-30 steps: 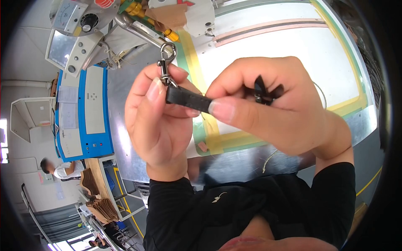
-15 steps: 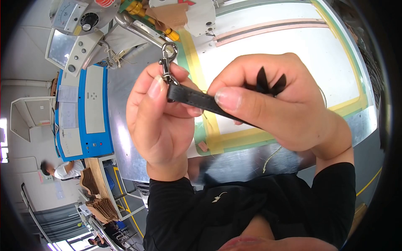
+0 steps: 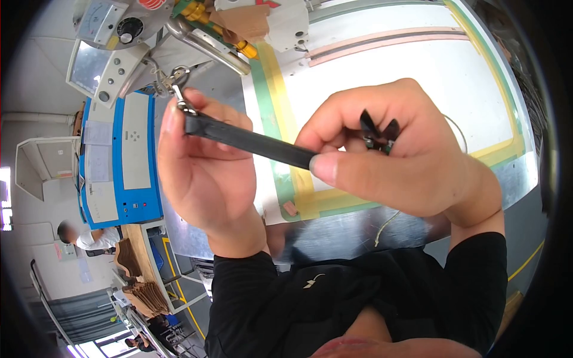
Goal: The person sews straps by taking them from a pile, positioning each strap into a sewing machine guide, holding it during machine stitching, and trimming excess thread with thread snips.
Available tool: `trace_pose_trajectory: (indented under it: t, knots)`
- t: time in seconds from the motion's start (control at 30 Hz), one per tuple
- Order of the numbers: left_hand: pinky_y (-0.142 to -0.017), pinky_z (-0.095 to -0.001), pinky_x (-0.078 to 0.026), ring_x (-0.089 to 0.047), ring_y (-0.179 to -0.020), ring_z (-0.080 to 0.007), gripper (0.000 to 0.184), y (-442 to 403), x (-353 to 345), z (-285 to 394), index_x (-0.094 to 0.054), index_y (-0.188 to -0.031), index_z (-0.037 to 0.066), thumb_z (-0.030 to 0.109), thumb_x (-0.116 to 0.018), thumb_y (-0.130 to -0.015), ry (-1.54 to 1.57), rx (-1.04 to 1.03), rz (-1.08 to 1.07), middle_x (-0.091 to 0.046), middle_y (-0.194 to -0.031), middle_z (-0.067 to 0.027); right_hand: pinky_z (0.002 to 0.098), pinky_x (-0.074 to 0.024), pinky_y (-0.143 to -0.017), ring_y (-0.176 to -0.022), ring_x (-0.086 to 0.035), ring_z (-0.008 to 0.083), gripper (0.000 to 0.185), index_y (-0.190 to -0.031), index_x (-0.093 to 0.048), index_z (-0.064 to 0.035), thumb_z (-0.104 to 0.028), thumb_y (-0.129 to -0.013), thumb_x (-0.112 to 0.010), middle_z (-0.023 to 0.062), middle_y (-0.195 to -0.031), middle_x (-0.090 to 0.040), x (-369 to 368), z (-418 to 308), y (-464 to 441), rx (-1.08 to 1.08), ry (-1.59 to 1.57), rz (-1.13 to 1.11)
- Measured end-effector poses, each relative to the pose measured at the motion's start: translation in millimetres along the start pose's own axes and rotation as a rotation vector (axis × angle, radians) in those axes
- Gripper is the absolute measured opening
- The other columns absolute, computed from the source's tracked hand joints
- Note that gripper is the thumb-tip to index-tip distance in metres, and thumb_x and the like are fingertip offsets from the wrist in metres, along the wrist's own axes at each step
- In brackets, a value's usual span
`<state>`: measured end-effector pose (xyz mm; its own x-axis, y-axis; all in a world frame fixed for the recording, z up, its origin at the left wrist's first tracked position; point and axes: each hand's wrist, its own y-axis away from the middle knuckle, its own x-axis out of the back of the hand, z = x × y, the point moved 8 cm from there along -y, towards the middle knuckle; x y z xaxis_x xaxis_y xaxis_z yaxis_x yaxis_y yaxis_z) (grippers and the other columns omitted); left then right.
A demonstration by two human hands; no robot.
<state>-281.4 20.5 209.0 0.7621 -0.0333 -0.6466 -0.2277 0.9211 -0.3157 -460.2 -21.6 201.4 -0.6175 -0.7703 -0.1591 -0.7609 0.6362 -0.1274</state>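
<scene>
A black strap (image 3: pixel 250 144) is held above the left edge of the white board (image 3: pixel 340 70), its metal clasp (image 3: pixel 179 95) end pinched by the left hand (image 3: pixel 206 173), its length gripped by the right hand (image 3: pixel 397 164), apparently a straightening step, the next move calling for even tension.

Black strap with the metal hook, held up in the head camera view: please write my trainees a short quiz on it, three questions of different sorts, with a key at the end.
1. Multiple choice: which hand is nearer to the metal snap hook on the black strap?
A, the left hand
B, the right hand
C, both equally near

2. True or false: the black strap is lying flat on the table.

3. Fill in the blank: the short sleeves on the person's arms are ____ in colour.

Key: 1. A; 2. False, it is held up in the hands; 3. black.
</scene>
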Motion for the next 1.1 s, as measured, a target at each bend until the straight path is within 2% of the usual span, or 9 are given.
trace_pose_trajectory:
  t: [0.4, 0.53, 0.6, 0.7, 0.8, 0.9, 0.97, 1.03, 1.1]
  knots:
    - [-0.071, -0.0318, -0.034, -0.04, -0.073, -0.013, 0.024, -14.0, 45.8, 66.8, -0.057, -0.118, -0.001, 0.021, -0.054, -0.108, 0.091, -0.234, 0.061, -0.052, -0.085, -0.002, 0.023, -0.0309, -0.055, -0.06, -0.046, 0.001, 0.012, -0.096, -0.077, 0.0019, -0.004, -0.087, -0.073, -0.0031, -0.07, -0.063, -3.8, -3.2, 0.2, -0.033, 0.178, -0.06]
    - [-0.072, -0.0317, -0.039, -0.047, -0.077, -0.0143, 0.019, -5.0, 111.8, 109.7, -0.06, -0.111, 0.0, 0.019, -0.057, -0.107, -0.063, -0.338, 0.291, -0.055, -0.086, -0.0029, 0.0237, -0.0303, -0.053, -0.058, -0.045, 0.002, 0.011, -0.095, -0.077, 0.0005, -0.004, -0.086, -0.072, -0.0037, -0.068, -0.062, -10.5, -0.5, -3.8, -0.047, 0.358, -0.181]
    - [-0.072, -0.0313, -0.042, -0.051, -0.079, -0.0151, 0.018, 8.7, 161.7, 128.9, -0.061, -0.108, 0.0, 0.018, -0.059, -0.106, -0.101, -0.366, 0.41, -0.057, -0.088, -0.0038, 0.0262, -0.0361, -0.055, -0.058, -0.046, 0.0049, 0.012, -0.098, -0.076, -0.0013, -0.009, -0.09, -0.071, -0.0012, -0.076, -0.067, -17.1, 8.9, -8.1, -0.084, 0.394, -0.251]
    - [-0.071, -0.03, -0.045, -0.054, -0.078, -0.0144, 0.014, 37.2, 202.6, 114.3, -0.064, -0.103, 0.002, 0.016, -0.062, -0.104, -0.277, -0.307, 0.793, -0.06, -0.085, -0.0036, 0.0282, -0.0431, -0.061, -0.064, -0.051, 0.0082, 0.014, -0.102, -0.075, -0.0014, -0.012, -0.093, -0.07, 0.0014, -0.084, -0.071, -20.7, 49.1, -22.2, -0.174, 0.422, -0.229]
    - [-0.068, -0.0296, -0.045, -0.055, -0.073, -0.0135, 0.015, 82.7, 215.8, 62.8, -0.066, -0.102, 0.003, 0.017, -0.062, -0.102, -0.484, -0.167, 0.807, -0.059, -0.08, -0.0021, 0.0303, -0.0487, -0.071, -0.074, -0.057, 0.0106, 0.017, -0.106, -0.074, 0.0006, -0.012, -0.096, -0.069, 0.0032, -0.089, -0.071, -15.6, 92.9, -33.3, -0.242, 0.384, -0.103]
    - [-0.071, -0.0326, -0.054, -0.065, -0.075, -0.0167, 0.042, 131.3, 169.7, -37.1, -0.072, -0.11, -0.002, 0.036, -0.054, -0.106, -0.646, 0.432, 0.379, -0.069, -0.085, -0.0067, 0.0288, -0.0517, -0.074, -0.081, -0.06, 0.0103, 0.02, -0.111, -0.073, 0.0019, -0.013, -0.098, -0.069, 0.004, -0.094, -0.071, -19.4, 109.6, -37.8, -0.266, 0.346, -0.071]
    - [-0.099, -0.0366, -0.052, -0.067, -0.11, -0.0215, 0.067, 154.2, 114.6, -89.8, -0.059, -0.141, -0.005, 0.05, -0.059, -0.104, -0.532, 0.655, 0.055, -0.071, -0.119, -0.0156, 0.0257, -0.0515, -0.072, -0.082, -0.061, 0.0087, 0.022, -0.114, -0.072, 0.0021, -0.014, -0.1, -0.068, 0.004, -0.098, -0.071, -25.4, 116.5, -34.2, -0.313, 0.299, -0.073]
    - [-0.113, -0.0421, -0.044, -0.056, -0.134, -0.0258, 0.07, 159.5, 73.0, -109.9, -0.039, -0.157, -0.003, 0.032, -0.067, -0.103, -0.466, 0.519, -0.147, -0.06, -0.141, -0.0183, 0.0218, -0.0499, -0.067, -0.08, -0.06, 0.0066, 0.024, -0.117, -0.071, 0.0021, -0.014, -0.1, -0.067, 0.0039, -0.101, -0.071, -35.6, 116.3, -26.1, -0.395, 0.212, -0.067]
    - [-0.106, -0.036, -0.049, -0.061, -0.125, -0.0203, 0.045, 155.6, 49.1, -117.8, -0.053, -0.142, -0.001, 0.023, -0.065, -0.106, -0.324, 0.545, -0.159, -0.063, -0.134, -0.0103, 0.0184, -0.0456, -0.062, -0.075, -0.057, 0.0039, 0.024, -0.119, -0.071, 0.0017, -0.013, -0.101, -0.065, 0.004, -0.104, -0.071, -42.6, 114.5, -22.4, -0.407, 0.217, -0.117]
